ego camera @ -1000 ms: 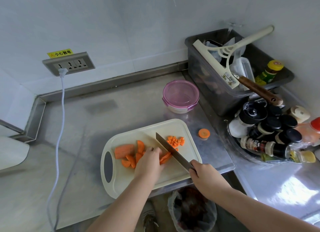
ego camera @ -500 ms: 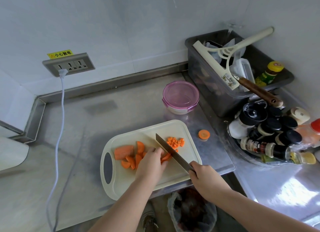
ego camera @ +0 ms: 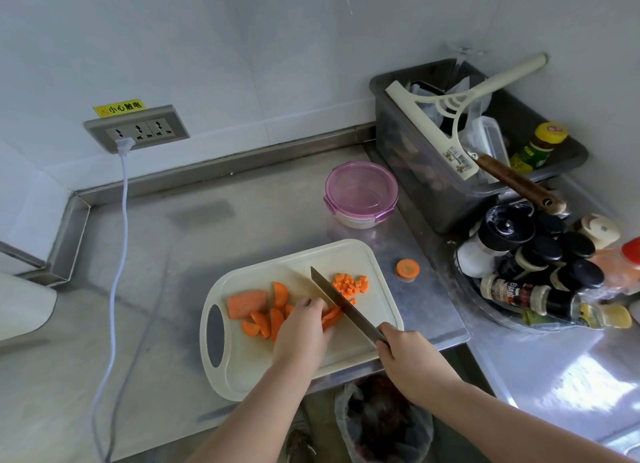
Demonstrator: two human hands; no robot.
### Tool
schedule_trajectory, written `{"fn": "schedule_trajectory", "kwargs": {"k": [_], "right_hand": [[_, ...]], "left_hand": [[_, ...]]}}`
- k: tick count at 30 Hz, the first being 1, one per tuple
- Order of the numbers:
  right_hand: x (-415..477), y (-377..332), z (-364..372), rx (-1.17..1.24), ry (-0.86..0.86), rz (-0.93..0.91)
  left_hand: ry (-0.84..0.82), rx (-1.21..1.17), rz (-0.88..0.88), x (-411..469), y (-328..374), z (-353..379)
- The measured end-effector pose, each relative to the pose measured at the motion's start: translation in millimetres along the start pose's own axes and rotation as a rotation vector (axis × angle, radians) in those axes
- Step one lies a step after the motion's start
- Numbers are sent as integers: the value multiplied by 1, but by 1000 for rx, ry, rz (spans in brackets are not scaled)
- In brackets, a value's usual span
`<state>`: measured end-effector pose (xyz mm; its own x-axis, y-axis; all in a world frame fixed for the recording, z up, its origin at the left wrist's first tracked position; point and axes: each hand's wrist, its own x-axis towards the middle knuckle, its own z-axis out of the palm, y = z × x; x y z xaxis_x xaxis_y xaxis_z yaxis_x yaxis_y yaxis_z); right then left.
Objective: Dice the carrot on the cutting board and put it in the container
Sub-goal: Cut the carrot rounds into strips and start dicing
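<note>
While the left hand [ego camera: 300,329] clamps carrot [ego camera: 331,316] beside the knife [ego camera: 341,307] the right hand [ego camera: 412,357] grips, slipping could nick fingers [ego camera: 311,304].

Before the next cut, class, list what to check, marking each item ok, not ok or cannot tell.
1. Right hand has a full grip on the knife: ok.
2. Left hand pins the carrot strips beside the blade: ok.
3. Its fingers clear of the edge: cannot tell.
4. Container open for the dice: not ok, lid on.
5. All carrot on the cutting board: not ok, one carrot slice lies on the counter.
</note>
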<state>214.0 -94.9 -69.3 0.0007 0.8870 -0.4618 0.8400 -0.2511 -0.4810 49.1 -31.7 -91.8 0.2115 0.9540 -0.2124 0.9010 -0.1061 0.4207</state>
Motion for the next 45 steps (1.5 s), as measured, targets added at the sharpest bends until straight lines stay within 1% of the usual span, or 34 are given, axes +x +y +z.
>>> {"fn": "schedule_trajectory", "kwargs": {"k": [4, 9, 16, 26, 35, 39, 45], "right_hand": [[-2, -1, -2, -2, 7, -8], [-7, -6, -4, -24, 67, -49], [-11, -11, 3, -101, 43, -37], [-8, -13, 7, -165, 18, -29], [-5, -11, 12, -221, -7, -8], [-4, -12, 12, -230, -18, -4], [-4, -14, 11, -225, -35, 2]], "left_hand": [[51, 1, -3, -4, 3, -3], [121, -13, 21, -8, 4, -4], [181, -43, 45, -9, 3, 2], [139, -23, -1, -4, 4, 5], [132, -61, -12, -6, 4, 3], [85, -3, 6, -9, 2, 2], [84, 24, 12, -6, 2, 2]]}}
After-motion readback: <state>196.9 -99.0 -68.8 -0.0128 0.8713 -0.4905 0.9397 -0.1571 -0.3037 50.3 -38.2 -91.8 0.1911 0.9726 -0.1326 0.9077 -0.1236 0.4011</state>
